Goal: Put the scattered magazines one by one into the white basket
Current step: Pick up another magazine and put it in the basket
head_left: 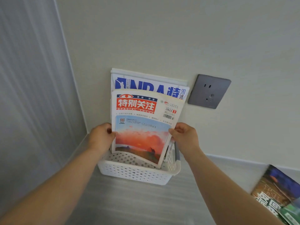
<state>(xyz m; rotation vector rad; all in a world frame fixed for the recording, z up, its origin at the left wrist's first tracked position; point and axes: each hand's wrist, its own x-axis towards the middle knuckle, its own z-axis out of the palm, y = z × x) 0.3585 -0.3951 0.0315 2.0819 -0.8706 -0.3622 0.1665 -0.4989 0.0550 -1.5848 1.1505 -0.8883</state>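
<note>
A white perforated basket (134,173) stands on the grey surface against the wall. A magazine with a red title block and a sunset cover (142,127) stands upright in it, its lower edge curling inside the basket. My left hand (101,138) grips its left edge and my right hand (184,135) pinches its right edge. Behind it a blue-lettered NBA magazine (146,86) leans on the wall, with another white one behind that. A dark-covered magazine (276,190) lies at the lower right.
A grey wall socket (209,91) sits to the right of the basket. A pale panelled wall (32,95) closes off the left side, forming a corner. A green cover edge (292,213) shows under the dark magazine.
</note>
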